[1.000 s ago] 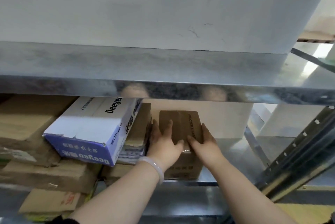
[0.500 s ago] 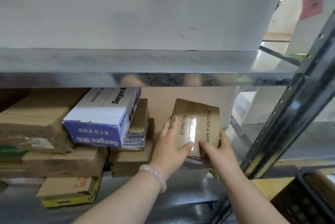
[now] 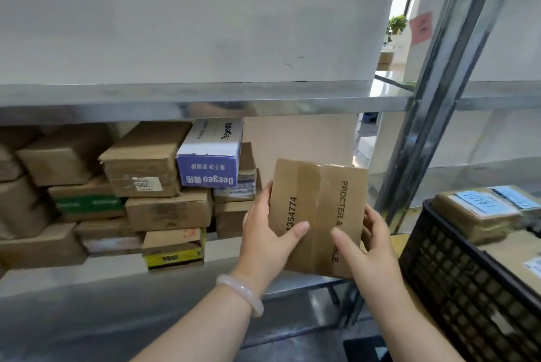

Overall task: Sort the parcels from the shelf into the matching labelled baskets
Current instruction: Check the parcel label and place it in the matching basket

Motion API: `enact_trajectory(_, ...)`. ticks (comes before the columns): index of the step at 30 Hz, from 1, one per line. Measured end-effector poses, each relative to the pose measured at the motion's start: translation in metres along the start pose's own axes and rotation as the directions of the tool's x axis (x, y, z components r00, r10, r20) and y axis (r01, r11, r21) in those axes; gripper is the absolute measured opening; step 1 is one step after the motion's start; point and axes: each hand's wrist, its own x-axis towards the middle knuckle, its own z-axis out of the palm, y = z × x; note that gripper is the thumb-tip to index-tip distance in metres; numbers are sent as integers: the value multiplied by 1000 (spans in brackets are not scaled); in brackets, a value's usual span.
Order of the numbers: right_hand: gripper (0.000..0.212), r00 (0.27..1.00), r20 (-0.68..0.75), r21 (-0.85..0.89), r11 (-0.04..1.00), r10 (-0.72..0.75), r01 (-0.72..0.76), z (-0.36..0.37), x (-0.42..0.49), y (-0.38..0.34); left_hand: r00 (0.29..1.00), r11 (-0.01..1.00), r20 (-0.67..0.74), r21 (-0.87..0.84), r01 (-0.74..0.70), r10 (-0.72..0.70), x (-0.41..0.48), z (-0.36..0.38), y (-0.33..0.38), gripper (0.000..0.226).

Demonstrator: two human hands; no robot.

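A brown cardboard parcel (image 3: 319,194), taped down its middle and printed with a number and "PROCTER &", is held up in front of the shelf. My left hand (image 3: 268,237) grips its left edge, thumb across the face. Its right edge is gripped by my right hand (image 3: 367,247), thumb on the front. The metal shelf (image 3: 96,271) behind carries several stacked cardboard parcels, among them a white and purple box (image 3: 209,153). A black lattice basket (image 3: 468,276) stands at the right with parcels inside bearing blue labels (image 3: 475,199).
A steel shelf upright (image 3: 433,115) rises just right of the held parcel. An upper shelf board (image 3: 205,101) runs across above the stack. A red note (image 3: 421,27) hangs on a far post.
Both hands have pulled the brown parcel out of the shelf and tilted it upright toward me. The view has shifted right, bringing the black basket into sight.
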Motion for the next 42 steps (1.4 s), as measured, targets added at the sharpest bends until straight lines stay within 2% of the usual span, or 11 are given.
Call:
enact_trajectory(3,48,996,42,91,993,76,-80,8,-15,-32,995,995,-39,57,-85,87,-30,-26,12,87)
enact_trajectory(9,100,943,31,159,930,332,-333,47,-24,-83,982,980,-88,115,-159,170,-71,-91,31,85)
enact_trajectory(13,79,940,223,134,947,257,-291,84,-51,-97,966,993,-245,-62,-100,82,-95,-143,46,69)
enact_trajectory(15,68,921,354,155,961,161,-227,106,-65,-101,946,992,-320,-99,-83,47,-102,-173,50,81)
enact_trajectory(19,91,825,565,133,986,4,-96,153,-99,-120,931,998,-363,-16,-59,49,-123,-235,46,60)
enact_trajectory(23,112,722,692,114,985,15,-129,196,-119,-133,883,999,-470,42,29,-6,-164,-281,28,63)
enact_trajectory(29,76,591,762,-24,923,265,-384,265,-136,-145,836,978,-548,150,146,-41,-218,-325,-15,76)
enact_trajectory(34,64,501,792,-106,887,348,-449,327,-153,-134,746,970,-626,-77,231,-227,-246,-362,-23,51)
enact_trajectory(37,40,418,828,-164,875,373,-456,374,-166,-119,636,942,-697,-215,256,-332,-251,-390,-25,71)
enact_trajectory(39,35,393,848,-180,890,356,-419,406,-175,-111,604,921,-696,-257,294,-387,-249,-411,-29,69)
enact_trajectory(42,54,312,922,-136,946,230,-294,451,-183,-105,508,903,-757,-259,343,-410,-243,-444,-40,54)
